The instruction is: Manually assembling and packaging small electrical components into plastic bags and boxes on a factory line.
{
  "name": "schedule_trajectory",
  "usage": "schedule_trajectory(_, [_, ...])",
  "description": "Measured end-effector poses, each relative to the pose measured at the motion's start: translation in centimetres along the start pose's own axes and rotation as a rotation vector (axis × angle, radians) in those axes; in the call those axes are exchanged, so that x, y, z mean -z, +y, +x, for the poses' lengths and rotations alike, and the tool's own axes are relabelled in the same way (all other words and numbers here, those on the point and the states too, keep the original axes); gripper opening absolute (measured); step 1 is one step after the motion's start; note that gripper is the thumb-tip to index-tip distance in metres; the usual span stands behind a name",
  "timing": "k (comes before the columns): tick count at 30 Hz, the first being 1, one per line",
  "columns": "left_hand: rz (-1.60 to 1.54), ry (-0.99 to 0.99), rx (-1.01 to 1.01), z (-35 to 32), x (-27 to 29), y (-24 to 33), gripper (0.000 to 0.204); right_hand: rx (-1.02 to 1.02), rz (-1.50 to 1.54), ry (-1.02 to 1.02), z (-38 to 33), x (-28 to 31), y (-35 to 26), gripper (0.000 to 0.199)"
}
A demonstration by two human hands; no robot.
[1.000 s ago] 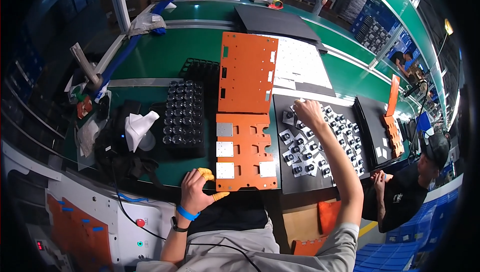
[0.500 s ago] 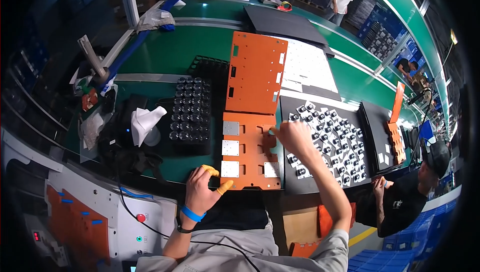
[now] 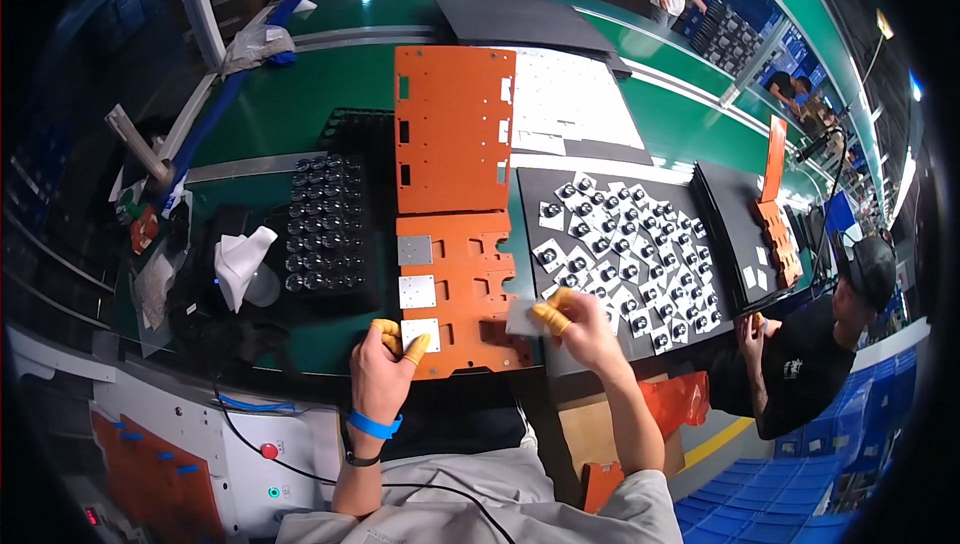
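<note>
One thin grey plate [image 3: 521, 320] hangs at the right edge of an orange fixture base [image 3: 462, 289], pinched near its right side between the thumb and fingers of the right hand [image 3: 592, 334], yellow covers on the tips. Because that hold takes only one side, a loose pinch could let the plate tilt, and it might then scrape the base or drop over its edge. The left hand [image 3: 380, 374] is half curled at the lowest of three pale plates [image 3: 417, 292] in the base's left column; its thumb overlaps a corner, but I cannot tell whether it grips. A careless push there would likely skew that plate. Behind the base stands an orange panel [image 3: 455, 159]; if nothing stops it, a knock could swing it down toward the fingers. Just right, a black board [image 3: 536, 190] carries many square plates with dark round parts [image 3: 630, 270], crowded enough that a backward sweep of the right forearm could shove several together. Further left on the green surface [image 3: 265, 99], a rack of clear round pieces [image 3: 325, 224] would probably suffer from a stray left elbow.
</note>
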State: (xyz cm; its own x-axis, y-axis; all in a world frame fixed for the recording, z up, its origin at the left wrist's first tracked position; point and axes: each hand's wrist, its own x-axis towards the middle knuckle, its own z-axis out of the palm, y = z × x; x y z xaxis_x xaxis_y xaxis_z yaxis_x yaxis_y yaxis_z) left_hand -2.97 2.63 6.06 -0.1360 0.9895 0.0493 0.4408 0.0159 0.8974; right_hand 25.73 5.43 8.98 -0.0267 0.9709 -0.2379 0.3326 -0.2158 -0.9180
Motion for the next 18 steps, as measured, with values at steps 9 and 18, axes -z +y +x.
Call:
schedule_trajectory(9, [-0.128,-0.001,-0.003,-0.1,-0.1,-1.7,0.027,0.517,-0.860,0.712,4.8,5.8,1.5,0.006])
schedule_trajectory(18, [-0.237,-0.056,0.151,-0.3,0.4,-1.8,0.026,0.548,-1.245,0.528,9.5,5.3,2.3,0.013])
